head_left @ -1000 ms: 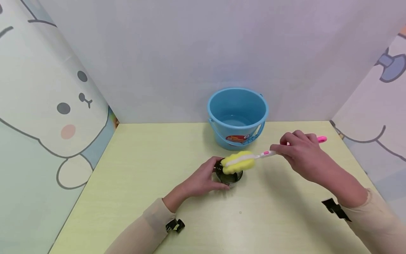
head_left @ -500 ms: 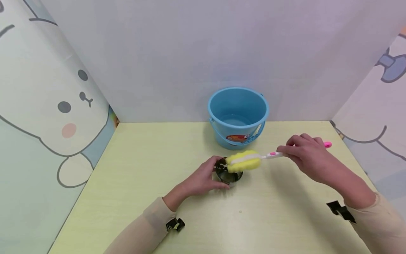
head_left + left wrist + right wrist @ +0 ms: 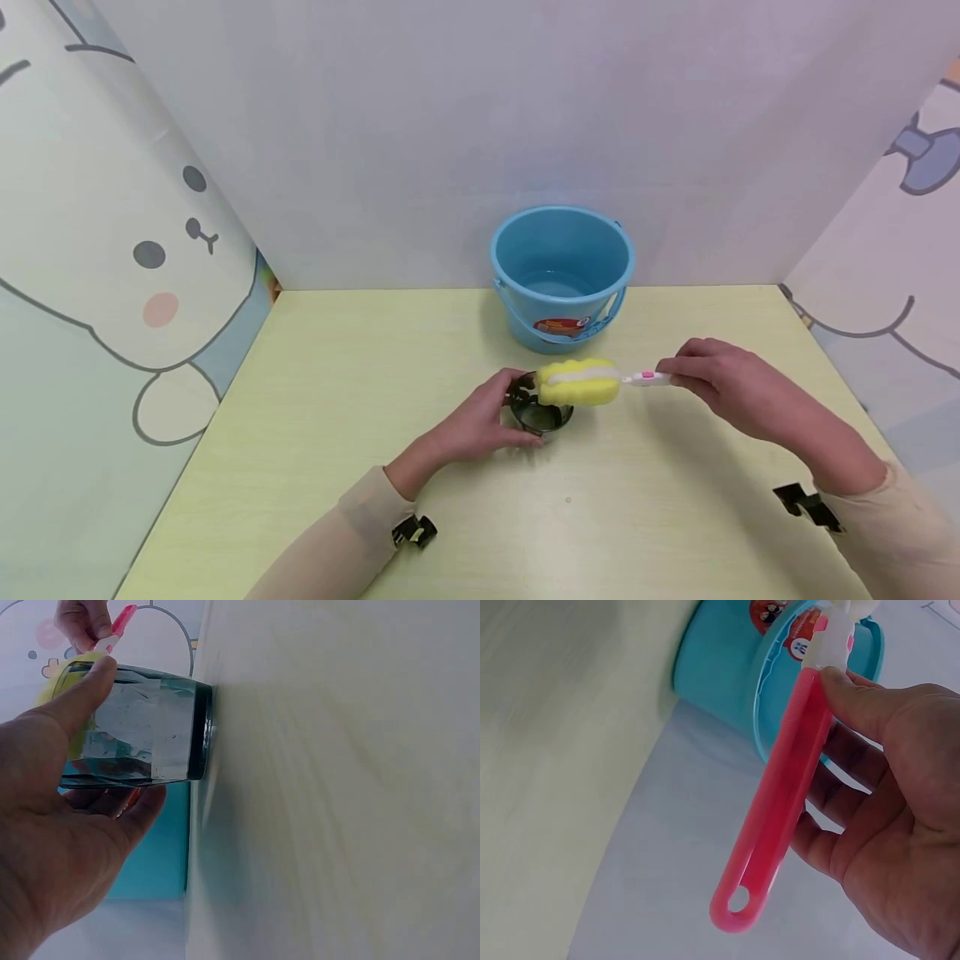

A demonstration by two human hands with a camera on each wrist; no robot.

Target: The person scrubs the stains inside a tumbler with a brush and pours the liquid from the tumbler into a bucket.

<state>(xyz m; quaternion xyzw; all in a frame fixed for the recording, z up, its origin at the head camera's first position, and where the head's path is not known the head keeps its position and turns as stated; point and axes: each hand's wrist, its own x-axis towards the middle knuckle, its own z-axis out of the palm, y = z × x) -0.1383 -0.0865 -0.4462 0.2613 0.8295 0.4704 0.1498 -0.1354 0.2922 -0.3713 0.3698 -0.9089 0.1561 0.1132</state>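
My left hand [image 3: 472, 421] grips a dark tinted glass cup [image 3: 150, 727] round its side, thumb on one face and fingers on the other. The cup stands upright on the table. In my right hand [image 3: 731, 387] is a sponge bottle brush [image 3: 581, 383] with a yellow and white head. Its pink handle [image 3: 776, 802] is pinched between thumb and fingers near the white neck, as the right wrist view shows. The brush lies nearly level, and its sponge head overlaps the cup's mouth in the head view.
Behind the cup a light blue bucket [image 3: 562, 321] with its handle down stands near the back edge of the pale wooden table [image 3: 360, 367]. A plain wall [image 3: 390, 167] rises behind it, and cartoon-patterned panels [image 3: 82, 250] flank the table.
My right hand has drawn the brush slightly to the right and lowered its handle end, so the brush is now more level. The left hand and the cup have stayed in place.
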